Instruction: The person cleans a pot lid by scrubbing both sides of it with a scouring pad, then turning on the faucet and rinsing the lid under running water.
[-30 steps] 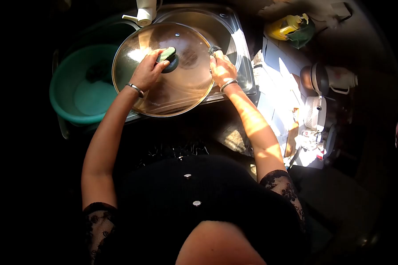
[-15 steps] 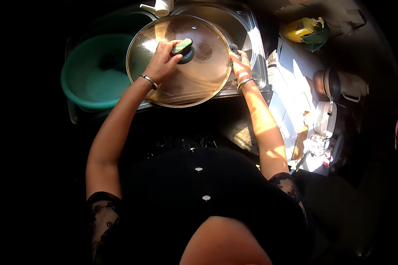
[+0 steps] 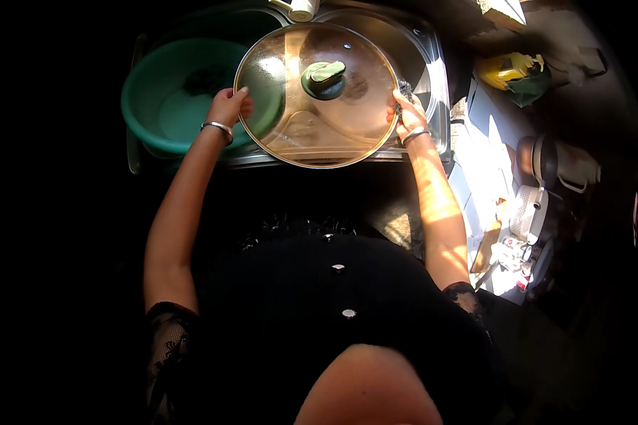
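Observation:
A round glass pot lid with a metal rim is held over the sink, its dark knob facing up. On the knob rests a green sponge. My left hand grips the lid's left rim, thumb on top and fingers curled beneath. At the right rim, my right hand is closed on the lid's edge, with a dark mesh scourer pressed between hand and rim. Through the glass the fingertips show faintly.
A green basin stands in the left part of the steel sink, below a white tap. To the right are a yellow bottle, a pan, a white perforated basket and a wooden board on a sunlit tiled counter.
My left hand has let go of the knob and sponge and moved to the lid's left rim. The sponge stays on the knob. My right hand remains at the right rim.

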Demonstrator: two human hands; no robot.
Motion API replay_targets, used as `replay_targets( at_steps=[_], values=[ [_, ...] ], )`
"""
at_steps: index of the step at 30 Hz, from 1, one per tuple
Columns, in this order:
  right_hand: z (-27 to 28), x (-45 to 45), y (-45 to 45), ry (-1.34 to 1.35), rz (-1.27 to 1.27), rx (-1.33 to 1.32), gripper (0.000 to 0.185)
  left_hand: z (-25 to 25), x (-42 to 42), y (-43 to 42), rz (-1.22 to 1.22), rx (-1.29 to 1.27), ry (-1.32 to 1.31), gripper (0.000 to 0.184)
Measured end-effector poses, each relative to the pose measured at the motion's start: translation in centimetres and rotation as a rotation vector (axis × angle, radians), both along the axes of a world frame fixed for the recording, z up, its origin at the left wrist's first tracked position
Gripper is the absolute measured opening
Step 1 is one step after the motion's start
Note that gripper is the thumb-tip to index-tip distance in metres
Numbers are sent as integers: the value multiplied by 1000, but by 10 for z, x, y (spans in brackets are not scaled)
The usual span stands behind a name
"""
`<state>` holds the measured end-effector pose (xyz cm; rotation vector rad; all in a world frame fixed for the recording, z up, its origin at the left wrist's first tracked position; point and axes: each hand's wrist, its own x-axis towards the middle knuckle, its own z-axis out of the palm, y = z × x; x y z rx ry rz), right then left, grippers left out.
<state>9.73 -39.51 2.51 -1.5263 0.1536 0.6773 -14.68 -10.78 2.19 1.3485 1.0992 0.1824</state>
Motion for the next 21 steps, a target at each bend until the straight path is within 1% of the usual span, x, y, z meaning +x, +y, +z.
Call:
replay_targets(
  at_steps=[1, 2, 4, 5, 7, 8, 10, 11, 12, 13, 15, 16, 17, 19, 21],
  values=[
    [-5, 5, 0, 3, 1, -24, 23, 3, 0, 1, -15, -308, -89, 27],
    [-6, 6, 0, 1, 8, -20, 21, -4, 2, -2, 39, -320, -116, 24],
    [-10, 12, 0, -28, 21, -27, 21, -3, 2, -6, 54, -365, -145, 26],
    [-13, 13, -1, -78, 1, -108, 23, -2, 2, -9, 61, -388, -159, 26],
    [-2, 7, 7, -178, -41, -270, 25, 18, 7, -20, 81, -328, -168, 30],
    [-6, 8, 5, -225, -8, -308, 32, 23, 9, -23, 87, -300, -195, 31],
    [-34, 14, -2, -529, 84, -492, 34, 34, 16, -31, 114, -223, -229, 35],
    [-48, 18, -6, -682, 129, -583, 36, 38, 18, -34, 121, -198, -222, 34],
    [-6, -12, 5, -834, 169, -794, 39, 40, 20, -36, 127, -174, -215, 33],
    [-4, -25, 5, -1001, 224, -819, 36, 42, 21, -37, 131, -150, -209, 32],
    [20, -54, 6, -1232, 334, -866, 34, 45, 24, -40, 186, -135, -191, 31],
    [22, -64, 9, -1280, 381, -876, 34, 46, 25, -41, 214, -127, -184, 31],
    [12, -70, 9, -1463, 354, -753, 35, 47, 26, -42, 247, -162, -226, 30],
    [33, -104, 24, -1382, 382, -778, 33, 51, 29, -45, 311, -231, -311, 28],
    [59, -130, 39, -1366, 600, -595, 29, 59, 33, -51, 329, -250, -306, 31]
  ],
)
